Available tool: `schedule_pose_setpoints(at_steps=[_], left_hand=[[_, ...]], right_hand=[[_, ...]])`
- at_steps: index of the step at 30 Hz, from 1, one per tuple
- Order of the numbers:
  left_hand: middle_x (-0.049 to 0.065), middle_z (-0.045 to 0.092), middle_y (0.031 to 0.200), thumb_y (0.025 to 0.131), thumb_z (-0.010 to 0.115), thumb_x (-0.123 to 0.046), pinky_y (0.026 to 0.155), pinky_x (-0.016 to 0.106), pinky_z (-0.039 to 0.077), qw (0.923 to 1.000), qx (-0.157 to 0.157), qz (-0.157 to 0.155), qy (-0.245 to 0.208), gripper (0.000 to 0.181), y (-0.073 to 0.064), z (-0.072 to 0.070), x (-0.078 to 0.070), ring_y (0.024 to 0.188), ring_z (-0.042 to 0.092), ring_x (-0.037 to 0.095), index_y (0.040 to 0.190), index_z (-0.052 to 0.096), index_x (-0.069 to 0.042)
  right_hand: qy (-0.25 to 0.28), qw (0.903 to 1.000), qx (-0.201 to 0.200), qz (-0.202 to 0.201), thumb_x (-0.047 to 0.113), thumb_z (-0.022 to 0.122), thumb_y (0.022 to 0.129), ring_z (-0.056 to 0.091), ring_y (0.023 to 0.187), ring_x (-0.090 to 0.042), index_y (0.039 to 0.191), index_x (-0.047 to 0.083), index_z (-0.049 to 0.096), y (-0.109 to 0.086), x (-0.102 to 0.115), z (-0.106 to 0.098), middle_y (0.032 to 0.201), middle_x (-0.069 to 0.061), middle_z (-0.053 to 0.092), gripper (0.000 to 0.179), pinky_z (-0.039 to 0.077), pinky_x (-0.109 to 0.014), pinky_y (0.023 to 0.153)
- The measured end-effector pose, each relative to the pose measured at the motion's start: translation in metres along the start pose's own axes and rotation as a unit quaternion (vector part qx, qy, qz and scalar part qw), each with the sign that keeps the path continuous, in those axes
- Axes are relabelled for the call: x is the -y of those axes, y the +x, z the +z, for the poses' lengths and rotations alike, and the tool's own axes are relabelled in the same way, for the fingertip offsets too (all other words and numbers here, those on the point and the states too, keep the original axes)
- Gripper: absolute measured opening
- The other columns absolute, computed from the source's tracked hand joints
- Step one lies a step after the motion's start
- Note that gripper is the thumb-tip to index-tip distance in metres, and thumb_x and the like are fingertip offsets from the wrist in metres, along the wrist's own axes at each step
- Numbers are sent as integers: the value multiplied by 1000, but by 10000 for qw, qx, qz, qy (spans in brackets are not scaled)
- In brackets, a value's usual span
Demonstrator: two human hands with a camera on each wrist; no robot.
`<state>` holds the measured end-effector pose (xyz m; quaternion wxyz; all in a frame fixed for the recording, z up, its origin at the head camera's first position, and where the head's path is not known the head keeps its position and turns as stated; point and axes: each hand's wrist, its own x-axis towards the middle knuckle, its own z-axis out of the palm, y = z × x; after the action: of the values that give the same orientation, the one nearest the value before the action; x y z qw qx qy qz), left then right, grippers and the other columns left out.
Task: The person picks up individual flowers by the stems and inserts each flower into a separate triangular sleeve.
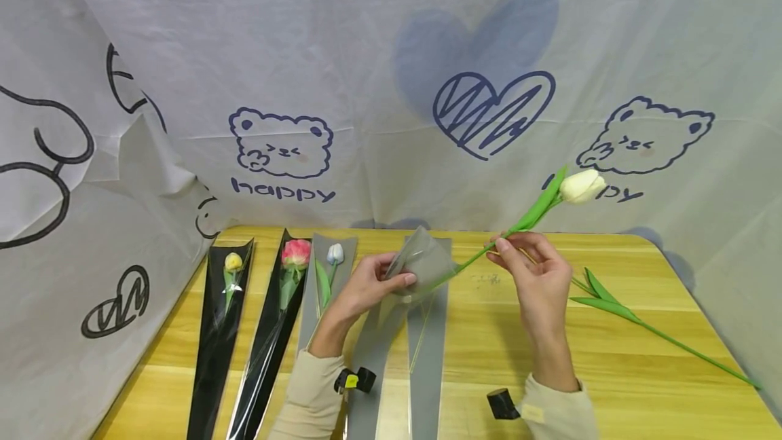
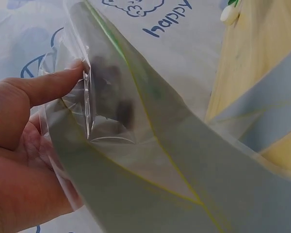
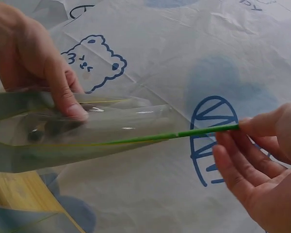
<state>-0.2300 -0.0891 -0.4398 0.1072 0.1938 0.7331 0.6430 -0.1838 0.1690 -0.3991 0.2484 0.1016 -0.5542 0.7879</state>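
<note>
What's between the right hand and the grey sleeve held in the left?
Green stem of the white tulip; the right wrist view shows it bridging that gap.

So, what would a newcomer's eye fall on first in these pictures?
Probably the white tulip at centre-right, its green stem pinched in the right hand and running into the translucent grey plastic sleeve held in the left hand. Next comes the pink bloom in a black plastic sleeve, toward the left of the yellow wooden table. Behind hangs a pale cloth printed with blue hearts and bear faces.
</note>
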Motion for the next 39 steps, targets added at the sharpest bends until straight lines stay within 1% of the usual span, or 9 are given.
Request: schedule_pose_setpoints(at_steps=[6, 9, 15, 20, 24, 26, 33, 36, 39], left_hand=[[6, 69, 92, 95, 73, -6, 71, 27, 53, 9998, 32, 186, 36, 27, 0, 4, -3, 79, 63, 13, 118, 67, 8], [5, 70, 92, 96, 73, -7, 71, 26, 53, 9997, 43, 219, 44, 28, -1, 5, -4, 79, 63, 12, 120, 68, 7], [8, 71, 93, 97, 72, -6, 71, 26, 54, 9997, 73, 223, 4, 29, -1, 9, -8, 79, 64, 12, 121, 67, 8], [12, 73, 99, 97, 71, -6, 72, 26, 53, 9998, 79, 184, 51, 30, -1, 13, -9, 81, 65, 11, 123, 67, 8], [9, 71, 93, 97, 71, -5, 69, 25, 51, 9997, 134, 191, 93, 23, -1, 15, -10, 77, 62, 11, 115, 68, 8], [8, 71, 90, 97, 71, -4, 68, 24, 51, 9996, 170, 221, 72, 20, 0, 17, -10, 76, 61, 11, 111, 68, 8], [4, 68, 86, 97, 71, -6, 67, 24, 50, 9996, 167, 201, 97, 17, -1, 19, -10, 74, 59, 11, 107, 68, 7], [1, 65, 84, 96, 71, -5, 66, 23, 48, 9994, 154, 282, 154, 14, -1, 20, -9, 73, 57, 11, 103, 67, 7], [0, 65, 81, 95, 72, -2, 66, 23, 48, 9991, 219, 337, 103, 10, 0, 23, -10, 72, 57, 11, 100, 67, 6]], right_hand=[[-642, 9969, 345, 291, -6, 72, 92, 75, 84, -21, 102, -18, 63, -2, -2, 3, 94, -14, 76, 18, 59, -35, 80], [-882, 9936, 542, 451, -6, 73, 92, 74, 88, -20, 103, -17, 65, -4, -2, 4, 97, -13, 77, 17, 59, -33, 81], [-1530, 9801, 1144, 534, 0, 75, 93, 71, 104, -21, 105, -11, 70, -5, -3, 4, 106, -11, 76, 17, 57, -28, 86], [-1905, 9673, 1568, 593, 3, 76, 93, 69, 105, -20, 107, -6, 74, -6, -4, 2, 111, -9, 75, 17, 57, -28, 87], [-2017, 9600, 1757, 830, 5, 77, 93, 69, 102, -18, 110, -1, 75, -7, -4, 0, 112, -16, 74, 19, 57, -29, 86], [-2036, 9576, 1820, 913, 6, 76, 93, 70, 102, -19, 112, -1, 75, -7, -4, 0, 112, -15, 74, 20, 57, -30, 86], [-1871, 9626, 1779, 819, 5, 76, 93, 71, 104, -20, 111, -4, 74, -7, -4, 1, 113, -13, 74, 20, 57, -30, 88], [-1883, 9616, 1813, 837, 4, 77, 92, 70, 102, -20, 111, -3, 75, -6, -4, 1, 112, -13, 75, 20, 57, -30, 87], [-1938, 9581, 1867, 981, 5, 77, 92, 71, 100, -19, 111, -4, 75, -6, -4, 1, 109, -14, 75, 21, 57, -30, 87]])
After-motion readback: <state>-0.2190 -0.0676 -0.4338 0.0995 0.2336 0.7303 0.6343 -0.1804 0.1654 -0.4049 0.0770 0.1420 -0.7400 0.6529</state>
